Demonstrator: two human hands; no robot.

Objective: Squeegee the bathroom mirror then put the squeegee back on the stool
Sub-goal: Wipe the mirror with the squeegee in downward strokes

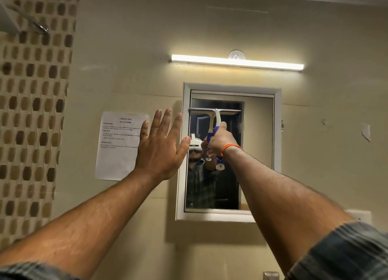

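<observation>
Beige tiled wall [325,153] all around the white-framed mirror [258,153], with a lit tube light [237,62] above the mirror and a printed paper sheet [119,145] taped just left of it. Left of the mirror frame, left hand [161,145] raised flat with fingers [165,122] spread wide, holding nothing, thumb tip at the frame's edge. On the mirror's upper left part, squeegee [215,117] with its blade lying level against the glass, white neck rising above the right hand [221,140], whose fingers wrap tight round the blue handle, thumb pointing up along it, an orange band [231,147] at the wrist.
</observation>
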